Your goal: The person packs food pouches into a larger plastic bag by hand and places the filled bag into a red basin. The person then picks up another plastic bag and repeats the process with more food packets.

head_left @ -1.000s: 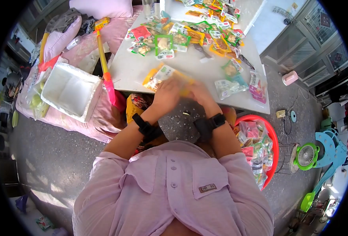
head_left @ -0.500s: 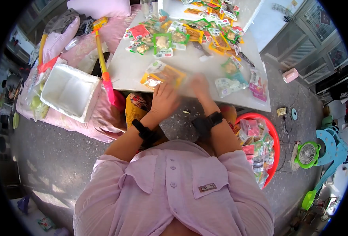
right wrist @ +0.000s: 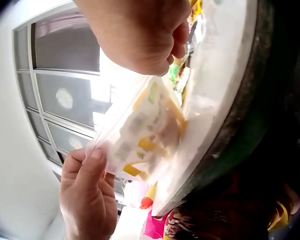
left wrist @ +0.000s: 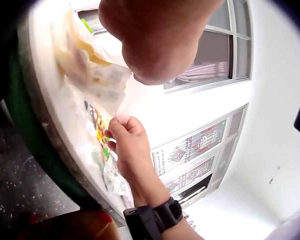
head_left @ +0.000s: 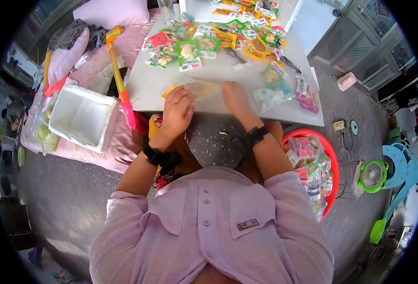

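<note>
A clear plastic bag (right wrist: 106, 136) with a yellow-edged food packet (right wrist: 157, 130) showing through it stretches between my two hands. Its far side lies over the front part of the white table (head_left: 145, 94). My left hand (head_left: 178, 111) pinches one corner of the bag between thumb and fingers, plainest in the right wrist view. With thumb and forefinger, my right hand (left wrist: 132, 145) pinches the opposite corner. In the head view the bag (head_left: 202, 88) looks hazy and the packet's print is hard to read. Each wrist wears a black band.
Several food packets (head_left: 209, 45) are heaped toward the table's back. Near its right edge lie a clear packet (head_left: 271, 98) and a pink packet (head_left: 308, 99). A red basin (head_left: 333, 165) of packets stands on the floor at right. A white foam box (head_left: 83, 118) sits on the bed at left.
The hands, close together over the packet a second ago, have moved apart. The left hand has come back and left off the packet. A clear bag edge now spans between both hands.
</note>
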Demonstrator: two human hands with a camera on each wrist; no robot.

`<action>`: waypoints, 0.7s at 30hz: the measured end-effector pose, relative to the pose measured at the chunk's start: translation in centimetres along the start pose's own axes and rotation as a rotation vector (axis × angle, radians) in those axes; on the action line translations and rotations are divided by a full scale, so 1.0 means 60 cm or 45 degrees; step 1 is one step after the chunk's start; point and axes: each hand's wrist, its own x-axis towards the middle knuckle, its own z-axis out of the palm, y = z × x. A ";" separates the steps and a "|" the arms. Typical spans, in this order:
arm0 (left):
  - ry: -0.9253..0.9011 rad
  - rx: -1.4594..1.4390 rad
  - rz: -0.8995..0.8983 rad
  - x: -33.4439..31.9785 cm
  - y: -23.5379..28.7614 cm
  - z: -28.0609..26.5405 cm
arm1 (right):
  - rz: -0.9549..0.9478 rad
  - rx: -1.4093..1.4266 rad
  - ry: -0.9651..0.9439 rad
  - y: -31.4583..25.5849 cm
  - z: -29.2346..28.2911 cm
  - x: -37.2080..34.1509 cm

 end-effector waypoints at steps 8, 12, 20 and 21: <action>-0.065 -0.739 -0.454 0.072 0.027 -0.087 | -0.211 0.215 0.268 -0.070 -0.151 0.010; -0.306 -0.973 -0.472 0.056 0.071 -0.102 | -0.169 0.256 -0.137 -0.096 -0.211 -0.040; -0.565 -1.237 -0.498 0.025 0.129 -0.074 | -0.166 0.683 -0.497 -0.116 -0.215 -0.121; -0.584 -1.262 -0.481 0.023 0.130 -0.069 | -0.161 0.646 -0.480 -0.111 -0.218 -0.127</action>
